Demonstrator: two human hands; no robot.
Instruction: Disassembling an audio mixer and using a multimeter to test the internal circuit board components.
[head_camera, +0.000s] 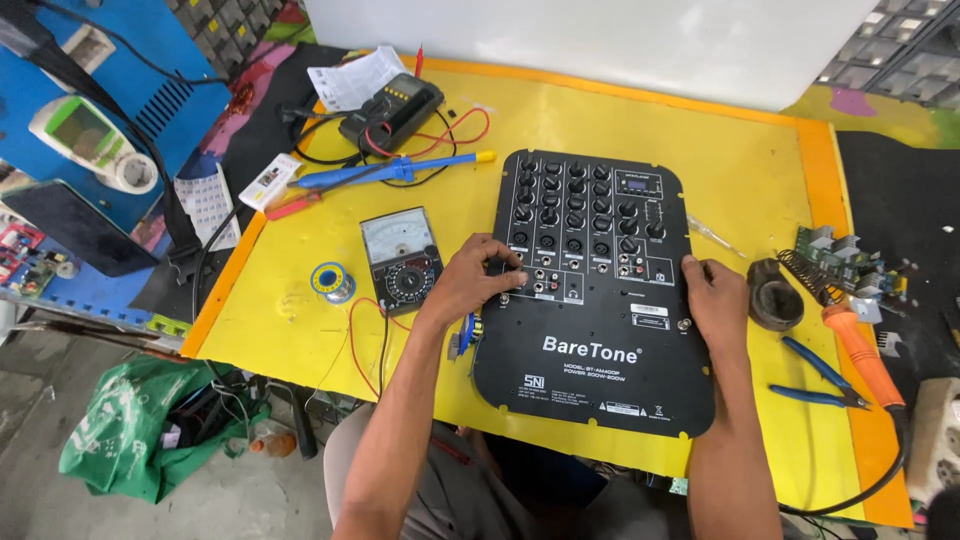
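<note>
Matte black metal mixer panel (600, 300), rounded corners, rows of small round knobs, flat at centre of the yellow table (760, 180). Left hand (478, 278) on the panel's left edge, fingers (505, 272) curled narrow on a knob; right hand (715, 300) flat on the right edge, fingers loosely spread. Two meters: analogue meter (402, 258) centre left, digital multimeter (392, 112) upper left. One solder spool (332, 281). One orange-handled soldering iron (862, 355), one blue-handled pliers (818, 378), lower right.

Left hand (478, 277) fingers curled, right hand (716, 300) flat, forearms extended.
</note>
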